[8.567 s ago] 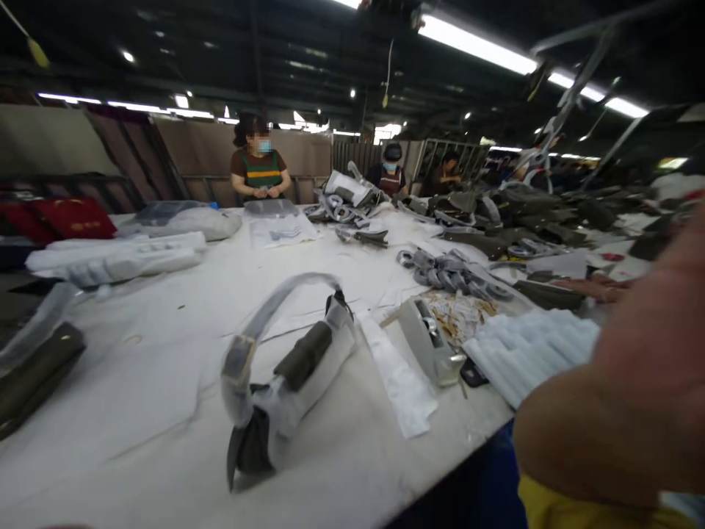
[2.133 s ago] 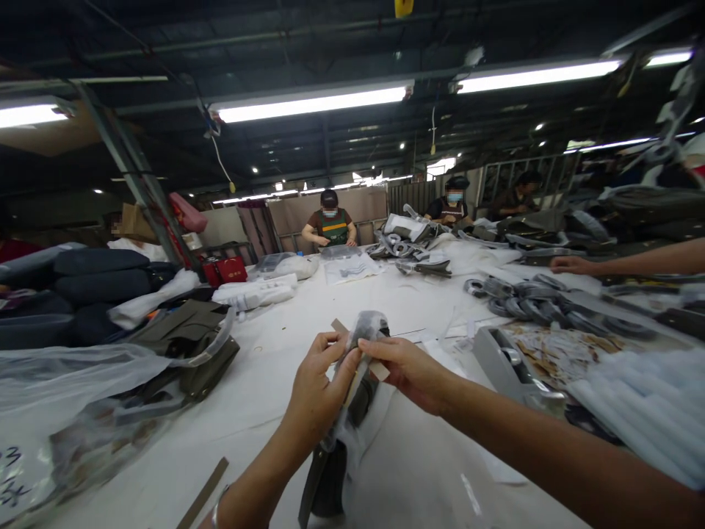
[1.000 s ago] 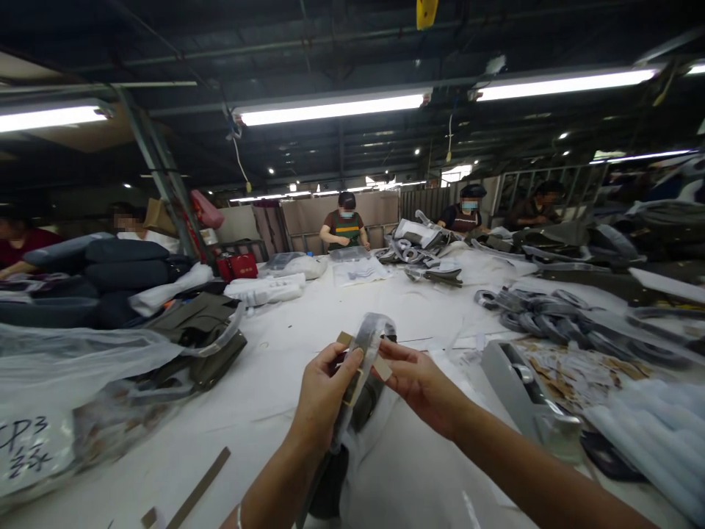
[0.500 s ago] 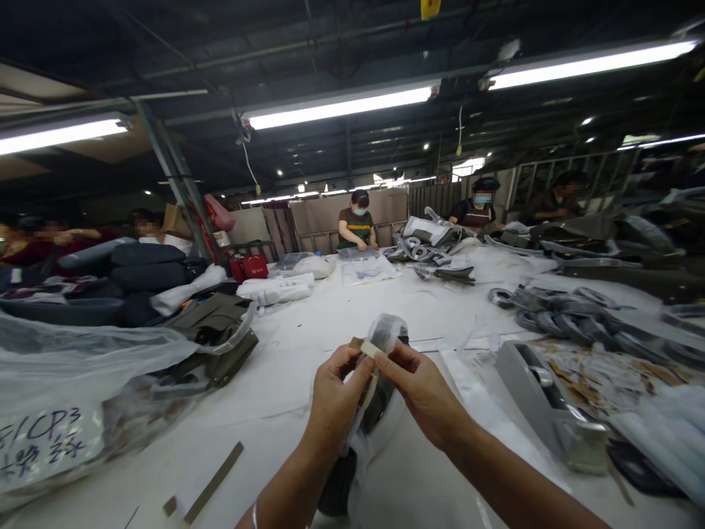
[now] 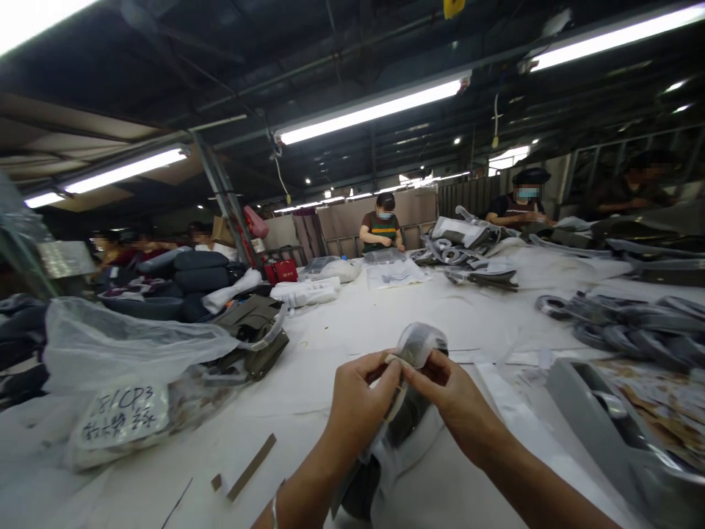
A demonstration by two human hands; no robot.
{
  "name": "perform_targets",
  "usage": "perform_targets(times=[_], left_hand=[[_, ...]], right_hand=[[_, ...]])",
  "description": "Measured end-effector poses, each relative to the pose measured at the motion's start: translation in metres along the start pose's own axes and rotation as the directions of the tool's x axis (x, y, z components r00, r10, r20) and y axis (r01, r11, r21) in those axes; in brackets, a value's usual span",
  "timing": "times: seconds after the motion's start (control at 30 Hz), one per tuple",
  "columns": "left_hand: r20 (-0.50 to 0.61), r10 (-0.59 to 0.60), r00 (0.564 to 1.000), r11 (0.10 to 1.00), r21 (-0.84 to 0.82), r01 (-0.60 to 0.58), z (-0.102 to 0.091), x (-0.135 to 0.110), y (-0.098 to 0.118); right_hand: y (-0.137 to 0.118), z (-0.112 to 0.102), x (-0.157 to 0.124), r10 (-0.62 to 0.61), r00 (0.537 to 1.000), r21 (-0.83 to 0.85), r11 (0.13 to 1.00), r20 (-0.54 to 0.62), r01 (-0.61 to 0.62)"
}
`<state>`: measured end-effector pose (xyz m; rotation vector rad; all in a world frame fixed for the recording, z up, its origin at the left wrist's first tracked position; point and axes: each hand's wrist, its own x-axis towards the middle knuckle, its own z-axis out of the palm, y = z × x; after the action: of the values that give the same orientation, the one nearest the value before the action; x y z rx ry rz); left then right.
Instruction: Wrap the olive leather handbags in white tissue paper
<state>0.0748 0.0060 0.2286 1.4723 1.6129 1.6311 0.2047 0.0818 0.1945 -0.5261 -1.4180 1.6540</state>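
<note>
My left hand (image 5: 363, 393) pinches one end of a short cream strip (image 5: 397, 361) between thumb and fingers. The fingertips of my right hand (image 5: 460, 400) close around the strip's other end, close to the left fingertips. Directly under both hands lies a dark olive strap-like piece (image 5: 408, 420), partly wrapped in translucent plastic film (image 5: 414, 342). The film makes a rounded loop just beyond my fingers. Whether the strip sticks to the film or the strap cannot be made out. My fingers partly cover the strip.
A grey tape dispenser (image 5: 600, 426) stands at right, with wrapped ring-shaped pieces (image 5: 628, 323) behind it. At left are a marked plastic bag (image 5: 124, 415) and olive folded bags (image 5: 256, 330). A brown strip (image 5: 252, 466) lies nearer. Across the table sits a masked co-worker (image 5: 382, 229).
The view has swung left, so everything sits further right in it. Between my fingers the cream strip has turned and shows less of its flat face. Both hands stay close together over the strap.
</note>
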Motion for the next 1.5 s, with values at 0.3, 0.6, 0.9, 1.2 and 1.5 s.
perform_targets(times=[0.3, 0.6, 0.9, 1.2, 1.5], left_hand=[[0.019, 0.489, 0.872, 0.642, 0.669, -0.374, 0.012, -0.008, -0.023], [0.066, 0.556, 0.829, 0.381, 0.866, -0.324, 0.016, -0.016, -0.029], [0.024, 0.52, 0.854, 0.472, 0.825, -0.31, 0.017, -0.021, -0.031], [-0.008, 0.369, 0.929, 0.767, 0.567, -0.3, 0.008, -0.02, -0.023], [0.121, -0.173, 0.977, 0.974, -0.126, 0.188, -0.006, -0.002, -0.017]], right_hand=[[0.014, 0.002, 0.003, -0.028, 0.994, -0.081, 0.997, -0.107, 0.019], [0.013, 0.01, 0.0, -0.041, 0.993, -0.064, 0.997, -0.108, 0.034], [0.014, 0.013, -0.001, -0.075, 0.992, -0.028, 0.997, -0.102, 0.073], [0.004, 0.016, -0.005, -0.071, 0.997, 0.068, 0.995, -0.034, 0.073], [-0.005, -0.003, -0.006, -0.128, 0.99, -0.125, 0.983, 0.058, 0.134]])
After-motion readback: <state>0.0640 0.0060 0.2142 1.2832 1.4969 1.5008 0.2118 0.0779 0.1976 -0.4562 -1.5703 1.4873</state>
